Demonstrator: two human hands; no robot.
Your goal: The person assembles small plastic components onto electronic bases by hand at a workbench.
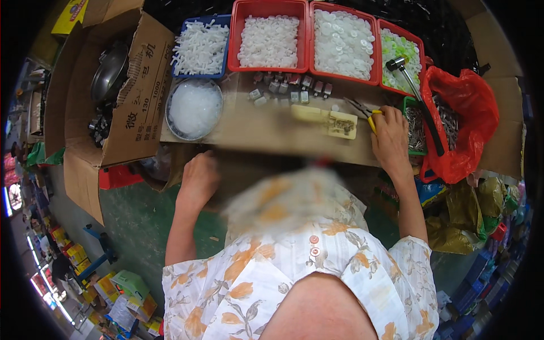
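A person in a floral short-sleeved shirt sits at a cardboard-covered bench (272,133), seen from above. The right hand (390,135) rests on the bench's right side, fingers curled over the yellow handles of a pair of pliers (362,109), whose jaws point left across the board. The left hand (198,177) is loosely closed at the bench's near edge; whether it holds anything cannot be told.

Just left of the pliers lies one pale yellow block (331,120) with a dark patch on its face. Beyond it, a loose cluster of about a dozen small grey and red metal pieces (286,89) sits in two rough rows.

Four trays line the far edge: one blue tray (199,49) of white plastic parts, then three red ones — the first red tray (269,39) with small white pieces, the second red tray (343,42) with white discs, the third red tray (401,56) with pale green and white discs. One round metal bowl (195,109) of translucent white bits stands below the blue tray.

At right, one small green basket (415,129) of metal pins sits beside the right hand, against a red plastic bag (467,122). One long-handled tool (416,93) leans across them. An open cardboard box (122,85) stands at left.
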